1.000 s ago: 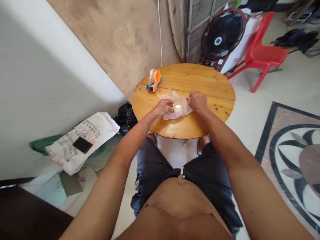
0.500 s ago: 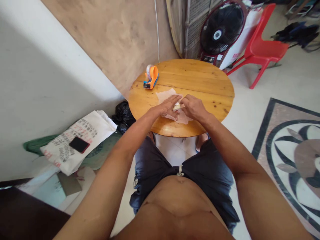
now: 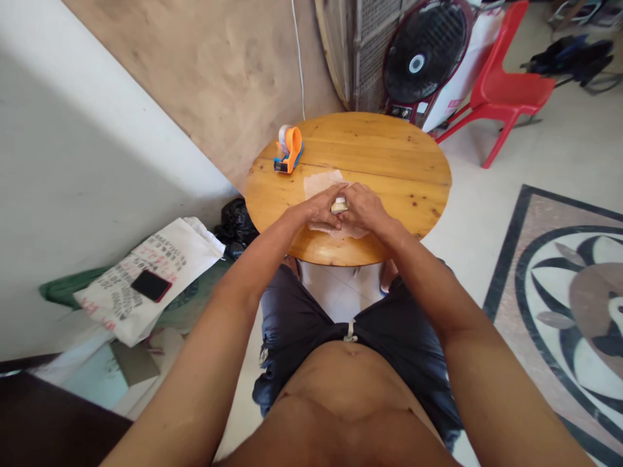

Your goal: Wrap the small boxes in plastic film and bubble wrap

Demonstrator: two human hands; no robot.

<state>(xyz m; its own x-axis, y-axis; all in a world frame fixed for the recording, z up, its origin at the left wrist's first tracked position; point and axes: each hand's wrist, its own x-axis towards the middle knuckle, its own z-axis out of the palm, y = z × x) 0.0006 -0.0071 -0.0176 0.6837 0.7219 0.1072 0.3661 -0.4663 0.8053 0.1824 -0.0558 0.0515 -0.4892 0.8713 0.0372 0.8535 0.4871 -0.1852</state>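
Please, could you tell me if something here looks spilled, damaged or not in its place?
Nothing looks clearly spilled or damaged. Slightly odd: a dark phone lies on a printed white sack by the wall, not on the table.

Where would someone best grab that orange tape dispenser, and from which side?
Probably by the rounded orange frame of the tape dispenser, from the person's right: its loop stands upright there, while the tape roll sits on the left and the dark end points toward the person.
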